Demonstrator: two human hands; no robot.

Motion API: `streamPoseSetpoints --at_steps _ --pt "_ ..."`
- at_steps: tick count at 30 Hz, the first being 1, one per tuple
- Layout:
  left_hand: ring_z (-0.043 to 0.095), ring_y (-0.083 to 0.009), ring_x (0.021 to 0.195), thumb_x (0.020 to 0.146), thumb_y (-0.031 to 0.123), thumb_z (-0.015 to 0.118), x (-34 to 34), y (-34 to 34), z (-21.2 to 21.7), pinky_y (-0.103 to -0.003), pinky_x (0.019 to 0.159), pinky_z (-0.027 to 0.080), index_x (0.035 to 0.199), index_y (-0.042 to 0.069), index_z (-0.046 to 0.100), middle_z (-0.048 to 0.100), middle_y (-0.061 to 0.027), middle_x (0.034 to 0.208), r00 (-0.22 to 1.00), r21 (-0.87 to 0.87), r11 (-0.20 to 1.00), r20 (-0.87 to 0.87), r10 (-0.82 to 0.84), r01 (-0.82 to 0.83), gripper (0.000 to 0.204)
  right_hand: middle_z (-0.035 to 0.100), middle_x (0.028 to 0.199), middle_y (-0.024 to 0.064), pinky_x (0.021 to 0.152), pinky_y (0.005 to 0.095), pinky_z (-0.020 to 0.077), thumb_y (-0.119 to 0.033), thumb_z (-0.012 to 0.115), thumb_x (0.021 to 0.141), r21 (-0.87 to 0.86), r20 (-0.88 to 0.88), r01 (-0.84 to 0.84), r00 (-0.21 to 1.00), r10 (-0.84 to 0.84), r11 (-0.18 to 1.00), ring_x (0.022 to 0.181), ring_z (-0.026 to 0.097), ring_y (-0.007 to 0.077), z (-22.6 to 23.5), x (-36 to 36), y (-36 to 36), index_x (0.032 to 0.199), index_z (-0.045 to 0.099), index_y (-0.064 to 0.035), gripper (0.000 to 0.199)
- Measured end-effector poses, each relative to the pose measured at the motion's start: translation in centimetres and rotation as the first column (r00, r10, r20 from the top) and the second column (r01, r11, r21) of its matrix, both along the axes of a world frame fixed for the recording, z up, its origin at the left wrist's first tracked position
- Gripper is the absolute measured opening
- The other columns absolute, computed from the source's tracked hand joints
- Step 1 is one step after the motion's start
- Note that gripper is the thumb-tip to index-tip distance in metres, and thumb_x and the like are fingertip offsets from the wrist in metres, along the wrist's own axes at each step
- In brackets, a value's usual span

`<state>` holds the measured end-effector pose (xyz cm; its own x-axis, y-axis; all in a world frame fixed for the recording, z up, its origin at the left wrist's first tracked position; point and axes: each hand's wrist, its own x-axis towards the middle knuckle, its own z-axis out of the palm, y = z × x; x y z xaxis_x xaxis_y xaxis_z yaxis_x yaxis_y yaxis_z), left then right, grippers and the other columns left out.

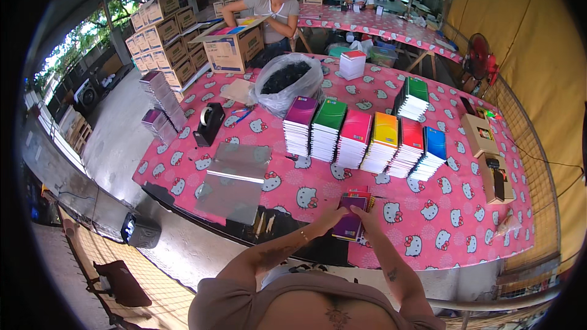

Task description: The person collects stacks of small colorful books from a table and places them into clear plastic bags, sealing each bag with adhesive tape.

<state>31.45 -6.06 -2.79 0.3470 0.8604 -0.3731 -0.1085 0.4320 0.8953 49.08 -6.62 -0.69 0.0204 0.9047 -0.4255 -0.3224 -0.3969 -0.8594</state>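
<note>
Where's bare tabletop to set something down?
Biggest patch: pink cloth right of the right hand, in front of the blue notebook stack, left of the brown boxes. Smaller one: between the clear plastic and the left hand. Crowded: the row of notebook stacks, with the plastic bag close behind its left end.

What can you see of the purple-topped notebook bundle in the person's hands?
The notebook bundle has a glossy-looking purple cover on top with a small multicoloured mark at its near end; red shows beyond its far end. What looks like yellowish coil binding shows at the far right. It sits at the near side of the pink table. The left hand holds its left side, the right hand its right. Whether it rests on the table is unclear.
</note>
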Motion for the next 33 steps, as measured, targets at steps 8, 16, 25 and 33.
streamPoseSetpoints --at_steps 8,16,25,33 --pt "0.031 -0.0411 0.144 0.071 0.017 0.083 -11.5 -6.2 5.4 -0.058 0.116 0.026 0.145 0.009 0.04 0.034 -0.02 0.154 0.768 0.793 0.003 -0.59 0.248 0.609 0.086 0.07 0.105 0.012 0.079 0.0393 0.062 -0.031 0.074 0.088 -0.222 -0.3 -0.452 0.875 0.38 0.864 0.089 0.072 0.0227 2.1 -4.3 -2.5 0.119 0.061 -0.0061 0.042" --pt "0.051 -0.0208 0.124 0.075 0.004 0.082 -14.7 -4.9 3.1 -0.033 0.101 0.045 0.143 0.005 0.03 0.051 -0.0118 0.128 0.994 0.63 0.772 -0.099 -0.034 0.089 0.086 0.051 0.135 0.0129 0.106 0.039 0.042 -0.043 0.072 0.09 0.521 -0.04 -0.05 0.996 0.083 0.852 0.126 0.052 0.025 2.6 -11.7 -7.6 0.154 0.027 -0.0088 0.085" --pt "0.054 -0.0225 0.122 0.07 0.016 0.091 -15.4 -4.4 -1.8 -0.037 0.103 0.045 0.145 0.006 0.026 0.051 -0.0117 0.131 0.987 0.689 0.709 -0.076 -0.141 0.154 0.1 0.054 0.127 0.012 0.103 0.0393 0.0474 -0.015 0.094 0.066 0.614 0.087 0.011 0.993 -0.081 0.789 0.122 0.056 0.0242 -2.2 -16.2 -8.7 0.141 0.033 -0.0055 0.097" --pt "0.05 -0.0246 0.131 0.066 0.031 0.094 -15.9 -3.1 2.8 -0.041 0.107 0.043 0.141 0.005 0.034 0.051 -0.0155 0.138 0.903 0.478 0.778 -0.337 -0.265 0.407 0.099 0.063 0.119 0.0117 0.098 0.0377 0.0488 -0.013 0.093 0.065 0.572 0.298 -0.183 0.955 0.006 0.799 0.115 0.061 0.0227 -1.6 -14.0 -7.8 0.13 0.045 -0.0045 0.081"
